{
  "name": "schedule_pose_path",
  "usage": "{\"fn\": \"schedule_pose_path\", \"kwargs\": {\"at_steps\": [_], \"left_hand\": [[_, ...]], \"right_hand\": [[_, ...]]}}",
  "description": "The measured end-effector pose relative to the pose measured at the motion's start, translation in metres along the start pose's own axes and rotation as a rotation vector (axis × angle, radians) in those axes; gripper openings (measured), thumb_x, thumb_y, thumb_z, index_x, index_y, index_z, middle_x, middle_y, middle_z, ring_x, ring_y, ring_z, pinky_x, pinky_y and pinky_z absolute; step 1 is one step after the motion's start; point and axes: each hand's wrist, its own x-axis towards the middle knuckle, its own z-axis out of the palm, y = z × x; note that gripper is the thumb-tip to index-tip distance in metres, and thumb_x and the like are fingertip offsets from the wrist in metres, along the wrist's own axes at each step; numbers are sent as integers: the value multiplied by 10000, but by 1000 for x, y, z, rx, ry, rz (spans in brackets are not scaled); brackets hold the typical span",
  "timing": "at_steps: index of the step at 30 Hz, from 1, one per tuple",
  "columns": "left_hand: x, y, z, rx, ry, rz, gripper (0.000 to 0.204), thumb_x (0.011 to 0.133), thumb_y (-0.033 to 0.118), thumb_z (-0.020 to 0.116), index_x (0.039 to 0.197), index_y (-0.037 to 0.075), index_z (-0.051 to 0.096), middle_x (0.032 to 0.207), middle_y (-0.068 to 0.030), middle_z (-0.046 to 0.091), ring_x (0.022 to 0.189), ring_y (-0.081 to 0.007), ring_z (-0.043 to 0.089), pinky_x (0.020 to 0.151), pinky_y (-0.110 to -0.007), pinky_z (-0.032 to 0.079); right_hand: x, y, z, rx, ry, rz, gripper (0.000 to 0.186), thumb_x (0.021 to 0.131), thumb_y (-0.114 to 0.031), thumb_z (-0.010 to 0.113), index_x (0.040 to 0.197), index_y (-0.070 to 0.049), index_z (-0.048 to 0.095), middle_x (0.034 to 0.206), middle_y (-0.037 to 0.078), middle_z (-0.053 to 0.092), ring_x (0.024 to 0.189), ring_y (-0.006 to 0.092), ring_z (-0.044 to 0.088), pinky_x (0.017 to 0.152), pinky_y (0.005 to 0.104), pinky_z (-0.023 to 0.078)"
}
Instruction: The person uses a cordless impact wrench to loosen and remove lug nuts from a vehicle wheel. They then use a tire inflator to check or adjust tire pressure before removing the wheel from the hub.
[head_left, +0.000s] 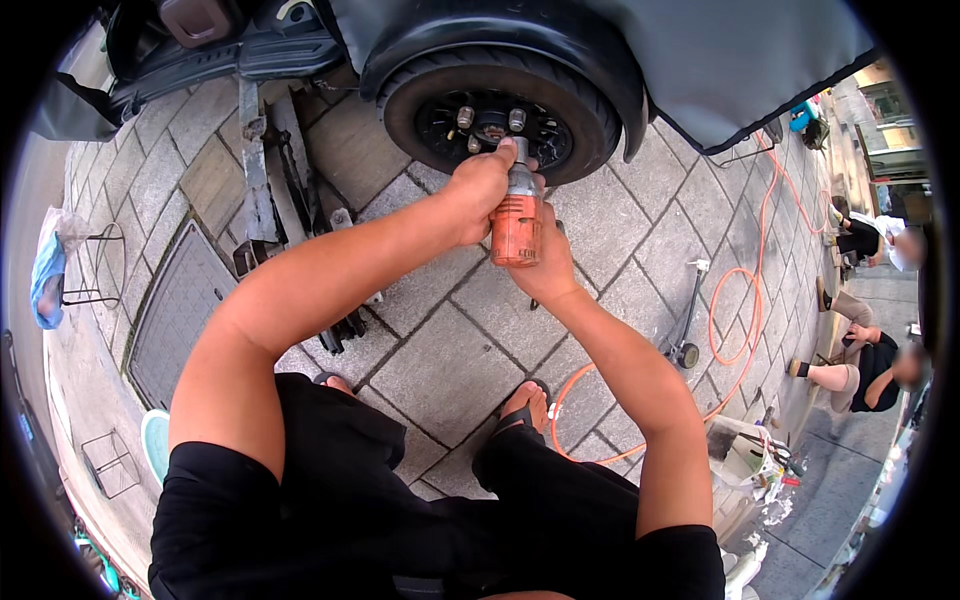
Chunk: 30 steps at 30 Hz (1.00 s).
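In my right hand (553, 262) is an orange and grey impact wrench (517, 232), its nose pointing at a wheel. The fingers wrap round its grip, mostly hidden behind the orange body. My left hand (478, 192) closes on the front of the wrench, its thumb stretched along the nose. Black spokes and several metal nuts (517, 120) show in the wheel hub (490, 132), right beyond the tool. Around the hub runs a black tyre (598, 128), under a dark fender (500, 45). Whether the wrench's tip sits on a nut is hidden by my left hand.
A metal jack-like frame (258, 170) lies left of the wheel. An orange hose (757, 300) loops over the paving at right, near a small wheeled bar (690, 315). A bin of tools (745, 450) stands lower right. Two people (875, 370) sit at far right.
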Motion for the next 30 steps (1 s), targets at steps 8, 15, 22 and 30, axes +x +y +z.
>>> {"fn": "schedule_pose_path", "kwargs": {"at_steps": [8,15,22,30], "left_hand": [[14,20,-3,13,3,15,427,1142,380,389,1208,13,597,1057,-153,694,934,-267,697,882,-447,602],[8,25,-3,135,88,83,456,1131,397,428,1253,-10,593,1099,-147,699,944,-250,695,893,-433,597],[-3,29,-28,106,103,302,563,1064,461,569,1343,-28,562,1238,-157,677,1065,-223,656,960,-407,539],[11,39,-49,101,4,444,653,1032,460,656,1473,-1,518,1353,-144,658,1238,-217,597,1087,-396,454]], "right_hand": [[21,-10,23,172,152,55,615,859,-141,777,1399,-79,491,1245,162,686,1129,313,698,981,392,538],[37,-12,67,332,262,21,587,866,-155,751,1387,-64,497,1238,158,672,1122,331,677,950,409,539],[42,-12,72,201,316,-22,544,870,-172,748,1364,-82,539,1229,142,693,1140,324,685,962,388,547],[46,-11,64,258,256,137,756,795,-400,796,1348,10,482,1071,267,721,1037,453,696,888,492,562]]}}
